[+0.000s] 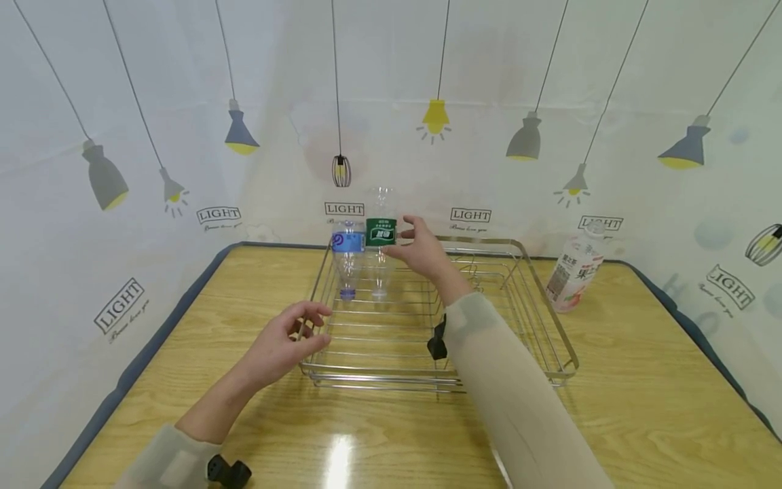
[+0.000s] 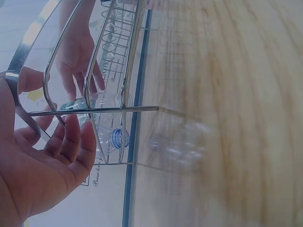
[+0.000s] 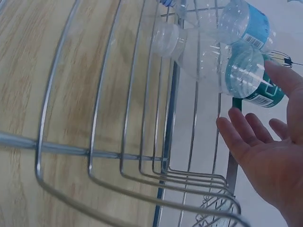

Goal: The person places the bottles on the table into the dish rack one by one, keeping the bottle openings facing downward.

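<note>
A clear bottle with a green label [image 1: 381, 234] stands upside down in the wire rack [image 1: 391, 371]. Close on its left is another upturned clear bottle with a blue label [image 1: 348, 242] and a purple cap. At the green label my right hand [image 1: 421, 250] has its fingers spread, the thumb overlapping the bottle in the right wrist view. My left hand [image 1: 284, 343] is over the rack's left rim, fingers loosely bent and apart from the thumb. In the left wrist view its fingers [image 2: 71, 146] lie right beside the rim and side wires.
Right of the rack, a bottle with a white and pink fruit label [image 1: 574, 268] leans on the wooden table [image 1: 641, 380]. Behind the table hangs a pale cloth [image 1: 391, 68] printed with lamps. Black wrist gear [image 1: 437, 339] sits by the right sleeve, over the rack.
</note>
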Motion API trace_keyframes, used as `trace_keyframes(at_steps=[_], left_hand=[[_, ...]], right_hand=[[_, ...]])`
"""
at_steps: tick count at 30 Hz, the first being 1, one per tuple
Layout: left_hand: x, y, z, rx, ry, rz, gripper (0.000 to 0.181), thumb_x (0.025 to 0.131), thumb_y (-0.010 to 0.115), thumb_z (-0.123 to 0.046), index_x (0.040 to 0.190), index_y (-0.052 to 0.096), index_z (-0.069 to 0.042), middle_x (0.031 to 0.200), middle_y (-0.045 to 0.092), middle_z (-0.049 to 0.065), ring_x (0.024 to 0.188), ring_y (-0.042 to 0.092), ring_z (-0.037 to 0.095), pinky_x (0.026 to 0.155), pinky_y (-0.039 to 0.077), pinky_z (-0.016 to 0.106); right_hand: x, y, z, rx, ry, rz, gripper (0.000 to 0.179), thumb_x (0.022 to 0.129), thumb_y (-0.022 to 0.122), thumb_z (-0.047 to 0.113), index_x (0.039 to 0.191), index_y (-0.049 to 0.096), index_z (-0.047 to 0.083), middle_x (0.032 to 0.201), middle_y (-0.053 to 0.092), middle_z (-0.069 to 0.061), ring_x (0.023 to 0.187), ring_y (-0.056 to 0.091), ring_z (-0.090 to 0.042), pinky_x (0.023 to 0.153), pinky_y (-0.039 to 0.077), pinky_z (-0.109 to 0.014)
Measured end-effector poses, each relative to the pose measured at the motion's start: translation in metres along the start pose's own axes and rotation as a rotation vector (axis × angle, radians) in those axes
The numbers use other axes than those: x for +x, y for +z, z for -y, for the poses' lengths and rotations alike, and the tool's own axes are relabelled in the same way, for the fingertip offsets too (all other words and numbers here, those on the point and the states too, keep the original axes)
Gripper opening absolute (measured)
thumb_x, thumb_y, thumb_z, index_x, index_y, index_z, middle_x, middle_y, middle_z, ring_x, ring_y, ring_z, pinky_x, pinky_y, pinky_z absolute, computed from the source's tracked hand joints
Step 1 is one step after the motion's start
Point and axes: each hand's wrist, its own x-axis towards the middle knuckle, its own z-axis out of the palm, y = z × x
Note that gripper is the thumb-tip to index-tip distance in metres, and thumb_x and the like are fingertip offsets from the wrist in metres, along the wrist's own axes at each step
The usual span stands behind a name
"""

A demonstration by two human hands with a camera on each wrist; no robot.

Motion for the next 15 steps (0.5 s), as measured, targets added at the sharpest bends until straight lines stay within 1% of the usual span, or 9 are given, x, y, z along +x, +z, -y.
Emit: trace_keyframes(at_steps=[6, 10, 15], left_hand=[[0.001, 0.0, -0.001, -0.001, 0.0, 0.005, 0.043, 0.102, 0.077, -0.023, 0.141, 0.064, -0.012, 0.127, 0.056, 0.022, 0.098, 0.057, 0.025, 0.07, 0.048, 0.031], [0.001, 0.0, -0.001, -0.001, 0.0, 0.004, 0.043, 0.102, 0.077, -0.023, 0.141, 0.064, -0.012, 0.126, 0.056, 0.022, 0.098, 0.057, 0.026, 0.07, 0.048, 0.031], [0.0, 0.0, -0.001, -0.003, 0.0, 0.005, 0.043, 0.102, 0.077, -0.022, 0.141, 0.064, -0.012, 0.126, 0.056, 0.022, 0.098, 0.057, 0.026, 0.07, 0.048, 0.031]], right_hand=[[0.002, -0.006, 0.013, 0.063, -0.031, -0.06, 0.094, 0.102, 0.081, 0.032, 0.175, 0.022, 0.02, 0.172, 0.041, -0.016, 0.153, 0.051, -0.037, 0.12, 0.05, -0.053], [-0.001, -0.01, 0.026, 0.106, -0.073, -0.097, 0.09, 0.103, 0.08, 0.033, 0.173, 0.026, 0.02, 0.17, 0.045, -0.014, 0.15, 0.055, -0.034, 0.117, 0.053, -0.051], [-0.012, -0.016, 0.045, 0.181, -0.147, -0.106, 0.083, 0.103, 0.08, 0.034, 0.17, 0.033, 0.02, 0.166, 0.05, -0.012, 0.144, 0.058, -0.03, 0.115, 0.054, -0.049]])
